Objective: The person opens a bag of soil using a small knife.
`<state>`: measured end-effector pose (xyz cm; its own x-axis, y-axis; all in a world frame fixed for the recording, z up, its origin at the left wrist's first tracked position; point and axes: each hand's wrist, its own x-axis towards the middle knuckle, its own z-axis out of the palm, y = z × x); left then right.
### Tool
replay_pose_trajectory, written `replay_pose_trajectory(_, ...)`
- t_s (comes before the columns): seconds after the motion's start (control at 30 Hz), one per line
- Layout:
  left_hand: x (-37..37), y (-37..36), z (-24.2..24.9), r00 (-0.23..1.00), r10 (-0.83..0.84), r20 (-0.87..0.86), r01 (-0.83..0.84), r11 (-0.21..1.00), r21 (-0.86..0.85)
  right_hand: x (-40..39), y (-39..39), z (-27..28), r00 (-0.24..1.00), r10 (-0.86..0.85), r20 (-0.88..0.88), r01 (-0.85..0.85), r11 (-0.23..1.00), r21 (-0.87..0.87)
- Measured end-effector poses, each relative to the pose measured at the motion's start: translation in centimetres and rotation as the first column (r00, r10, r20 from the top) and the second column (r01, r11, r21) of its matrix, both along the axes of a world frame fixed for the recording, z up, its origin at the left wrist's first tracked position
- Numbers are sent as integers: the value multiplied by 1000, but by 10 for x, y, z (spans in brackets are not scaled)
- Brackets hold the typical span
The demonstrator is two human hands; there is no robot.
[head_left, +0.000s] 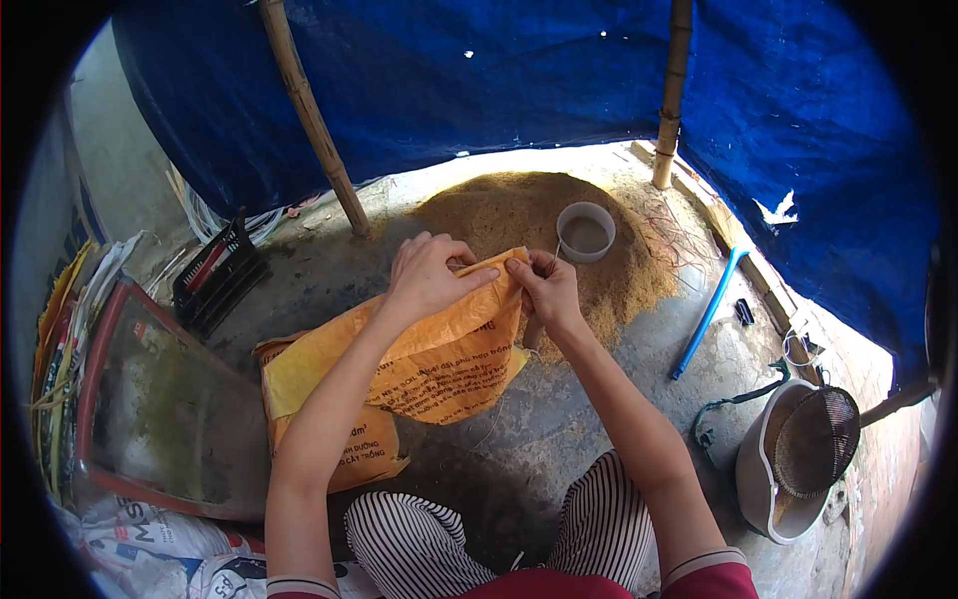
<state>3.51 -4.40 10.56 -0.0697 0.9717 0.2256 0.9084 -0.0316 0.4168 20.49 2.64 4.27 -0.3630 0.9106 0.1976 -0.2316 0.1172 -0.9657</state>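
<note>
An orange printed sack (439, 359) is stretched out in front of me, with a yellow patch on its left part and a folded lower part near the floor. The fingers of my left hand (434, 275) are closed on its top edge. At the upper right corner, my right hand (549, 290) pinches the same sack between thumb and fingers. Just beyond my hands lies a heap of brown, grainy material (499, 210). A round whitish tub (586, 232) rests on that heap, with some brown material inside.
On the right stand a white bucket (755, 469) and a round mesh sieve (818, 439) over it. A blue pipe (711, 314) lies on the concrete floor. A red-framed panel (170, 399), a black crate-like object (220, 275) and stacked sacks (65, 339) are left. Bamboo poles (314, 120) stand before blue tarpaulin.
</note>
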Motion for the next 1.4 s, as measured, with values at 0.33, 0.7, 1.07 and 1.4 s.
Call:
replay_pose_trajectory(0.33,21,-8,-26,990,77,-121,-32,940,339,10,3,6,998,-2,65,4,999,-38)
replay_pose_trajectory(0.7,19,-24,-21,933,-44,-358,226,847,482,4,5,1,1000,-8,-11,8,999,-42)
replay_pose_trajectory(1.07,43,-18,-36,934,133,-331,76,833,548,4,1,3,1000,-19,5,19,999,-40)
replay_pose_trajectory(1.4,27,-25,-24,963,57,-265,60,909,413,5,1,2,999,-30,18,30,999,-14)
